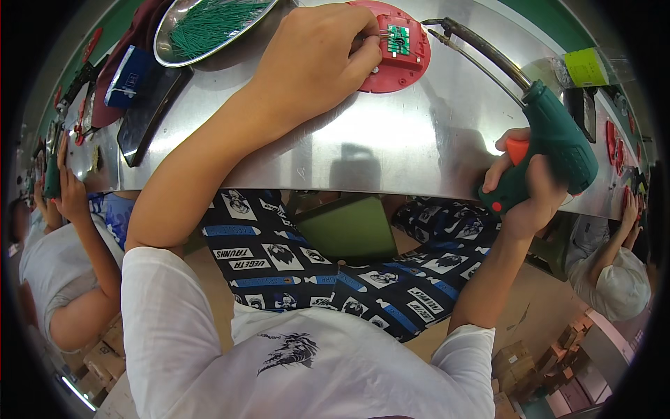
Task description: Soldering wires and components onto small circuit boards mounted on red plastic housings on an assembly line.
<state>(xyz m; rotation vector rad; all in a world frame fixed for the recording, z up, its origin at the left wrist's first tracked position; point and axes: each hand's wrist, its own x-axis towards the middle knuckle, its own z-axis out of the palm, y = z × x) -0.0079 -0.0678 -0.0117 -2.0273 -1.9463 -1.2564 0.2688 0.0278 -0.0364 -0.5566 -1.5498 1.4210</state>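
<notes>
The person sits at a shiny steel worktop [391, 140], seen from above. The left hand [317, 59] reaches forward and rests on a round red plastic part [408, 66] that lies flat on the worktop near its far edge; its fingertips pinch at thin wire leads beside a small green circuit board [398, 40] seated in the middle of the red part, so this hand is closed on the wires, pressing the part down. The right hand [527, 192] is clenched around the grip of a green soldering gun [558, 136] with an orange trigger, held at the near edge of the worktop. The gun's long dark barrel [481, 49] runs up and left, and its tip sits just beside the right rim of the red part, close to the board; whether it touches cannot be told.

To the left, a round metal dish [209, 24] holds a heap of thin green wire pieces. Next to it lie a dark flat tray [150, 105] and a blue box [129, 77]. A clear bag with a yellow-green label [583, 66] lies at the far right. Other people work at either side: one person's hand [70, 192] shows at the left, another person in a white cap [621, 279] at the right
</notes>
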